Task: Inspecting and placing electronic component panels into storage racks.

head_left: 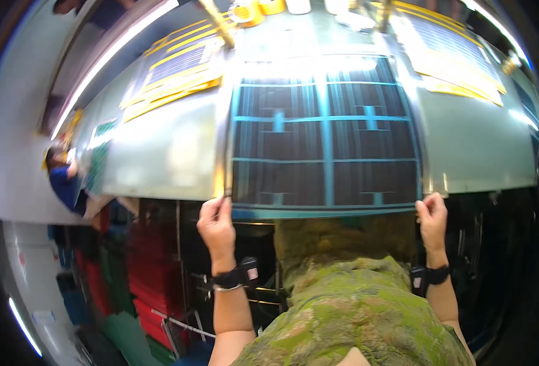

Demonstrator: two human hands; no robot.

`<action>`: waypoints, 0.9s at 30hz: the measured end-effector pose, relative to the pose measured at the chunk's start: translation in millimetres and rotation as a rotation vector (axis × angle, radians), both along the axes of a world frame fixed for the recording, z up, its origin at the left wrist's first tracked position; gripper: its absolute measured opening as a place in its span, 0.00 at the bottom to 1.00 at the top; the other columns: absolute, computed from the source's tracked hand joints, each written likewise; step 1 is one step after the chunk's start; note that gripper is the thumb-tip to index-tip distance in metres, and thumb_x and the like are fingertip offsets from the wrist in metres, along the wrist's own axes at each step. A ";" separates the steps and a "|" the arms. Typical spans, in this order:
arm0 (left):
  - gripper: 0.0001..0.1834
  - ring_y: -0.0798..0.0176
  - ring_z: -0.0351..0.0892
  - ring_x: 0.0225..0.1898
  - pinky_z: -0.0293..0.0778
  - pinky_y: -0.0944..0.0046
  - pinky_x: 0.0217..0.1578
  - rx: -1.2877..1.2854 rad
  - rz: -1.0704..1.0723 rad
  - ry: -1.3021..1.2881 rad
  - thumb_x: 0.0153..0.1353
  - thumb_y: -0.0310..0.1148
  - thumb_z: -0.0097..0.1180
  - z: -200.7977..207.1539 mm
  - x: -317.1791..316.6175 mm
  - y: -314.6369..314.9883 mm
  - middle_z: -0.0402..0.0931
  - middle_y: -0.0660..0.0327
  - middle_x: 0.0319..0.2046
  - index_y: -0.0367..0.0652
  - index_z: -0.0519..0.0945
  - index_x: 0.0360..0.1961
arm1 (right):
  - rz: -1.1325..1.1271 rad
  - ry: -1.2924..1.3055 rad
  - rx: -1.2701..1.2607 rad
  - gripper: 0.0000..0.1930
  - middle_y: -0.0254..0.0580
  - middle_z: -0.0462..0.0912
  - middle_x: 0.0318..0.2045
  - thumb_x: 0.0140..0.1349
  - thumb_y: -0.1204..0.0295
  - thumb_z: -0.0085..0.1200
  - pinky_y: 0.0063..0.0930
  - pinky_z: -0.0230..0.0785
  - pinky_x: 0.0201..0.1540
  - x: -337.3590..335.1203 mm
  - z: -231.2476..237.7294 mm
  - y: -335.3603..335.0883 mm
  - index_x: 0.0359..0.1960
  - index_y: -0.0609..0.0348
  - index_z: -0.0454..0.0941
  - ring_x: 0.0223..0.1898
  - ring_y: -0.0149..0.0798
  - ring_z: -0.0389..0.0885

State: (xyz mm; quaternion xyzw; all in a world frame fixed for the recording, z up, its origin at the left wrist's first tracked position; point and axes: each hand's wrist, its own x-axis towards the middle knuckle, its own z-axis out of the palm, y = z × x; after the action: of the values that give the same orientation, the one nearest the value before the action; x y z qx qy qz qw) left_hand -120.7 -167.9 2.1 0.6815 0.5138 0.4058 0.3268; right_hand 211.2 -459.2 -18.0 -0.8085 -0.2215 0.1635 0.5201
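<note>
A large dark rectangular sheet with bright blue lines and small blue cross marks [367, 143] lies in front of me, its near edge at the bench's front. Pinched at its near left corner are the closed fingers of my left hand [218, 226]. My right hand [432, 221] grips the near right corner in the same way, thumb against fingers. Black bands with small boxes circle both wrists. Glare washes out the sheet's far edge.
Metal rails [222, 134] flank the sheet on the pale bench [166, 152]. Yellow-edged striped panels [181, 64] lie at far left, similar yellow-edged panels [449, 55] at far right. Orange and white containers [245, 12] stand at the back. Another person [68, 183] is at the left end.
</note>
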 end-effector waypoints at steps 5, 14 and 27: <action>0.07 0.62 0.71 0.37 0.70 0.66 0.38 0.126 0.091 0.152 0.53 0.25 0.62 -27.6 -8.9 -15.3 0.70 0.60 0.34 0.37 0.83 0.34 | 0.027 0.112 0.053 0.10 0.27 0.64 0.20 0.60 0.78 0.50 0.14 0.56 0.22 3.1 -4.4 -2.9 0.25 0.56 0.62 0.21 0.20 0.62; 0.10 0.67 0.69 0.35 0.70 0.71 0.32 0.079 0.185 0.104 0.54 0.27 0.62 -44.4 -9.7 -25.1 0.66 0.63 0.34 0.45 0.84 0.39 | 0.049 0.106 0.057 0.10 0.26 0.64 0.21 0.62 0.79 0.50 0.14 0.57 0.22 2.6 -11.7 -0.5 0.26 0.56 0.62 0.21 0.19 0.62; 0.14 0.77 0.65 0.26 0.64 0.76 0.28 -0.146 0.156 -0.210 0.59 0.23 0.56 -50.6 2.3 -21.0 0.69 0.68 0.24 0.38 0.73 0.48 | 0.034 0.122 0.079 0.09 0.27 0.65 0.21 0.61 0.79 0.50 0.13 0.58 0.23 5.2 -2.6 -1.6 0.27 0.56 0.63 0.21 0.20 0.63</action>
State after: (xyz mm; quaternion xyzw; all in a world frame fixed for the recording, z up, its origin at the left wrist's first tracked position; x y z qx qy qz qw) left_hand -118.4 -188.9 -48.5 0.5678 0.5562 0.4607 0.3951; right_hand 216.4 -460.8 -20.6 -0.7720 -0.2096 0.2124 0.5612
